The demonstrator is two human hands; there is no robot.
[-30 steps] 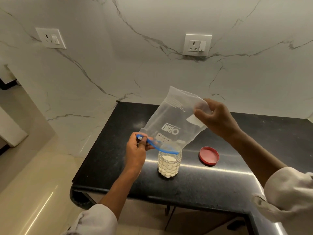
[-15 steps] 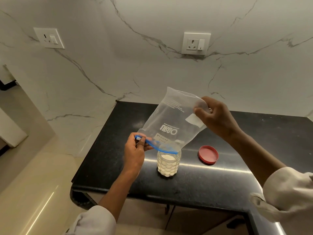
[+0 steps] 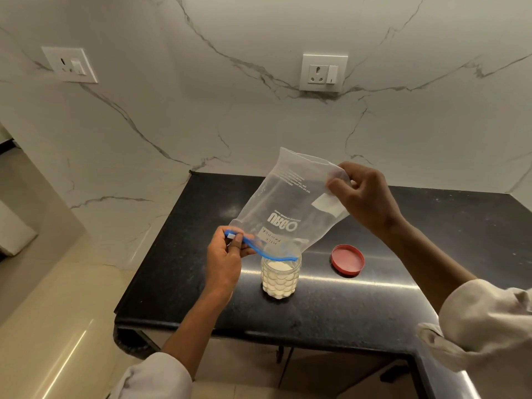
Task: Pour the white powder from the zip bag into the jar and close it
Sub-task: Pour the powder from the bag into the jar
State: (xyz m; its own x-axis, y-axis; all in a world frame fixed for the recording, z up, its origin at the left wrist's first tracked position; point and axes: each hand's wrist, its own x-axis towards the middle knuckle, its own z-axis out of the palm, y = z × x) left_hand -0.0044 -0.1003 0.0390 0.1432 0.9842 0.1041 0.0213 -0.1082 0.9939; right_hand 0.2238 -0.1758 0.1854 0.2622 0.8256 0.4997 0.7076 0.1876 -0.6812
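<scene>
1. Zip bag point(image 3: 290, 203), inverted, blue mouth over the powder-filled jar point(image 3: 279, 276).
2. Left hand point(image 3: 226, 259) pinches the zipper; right hand point(image 3: 364, 197) pinches the bottom corner.
3. Risk: the mouth slips off the rim, dusting residue beside the jar.
4. Red lid point(image 3: 347, 259), right of the jar, awaits.

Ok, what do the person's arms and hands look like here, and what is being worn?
Both hands, left hand and right hand, are bare: no gloves, rings or watch visible. Forearms are uncovered. Off-white, loose fabric sleeves are pushed up near the elbows, the left sleeve and the right sleeve, wrinkled and unmarked.
</scene>
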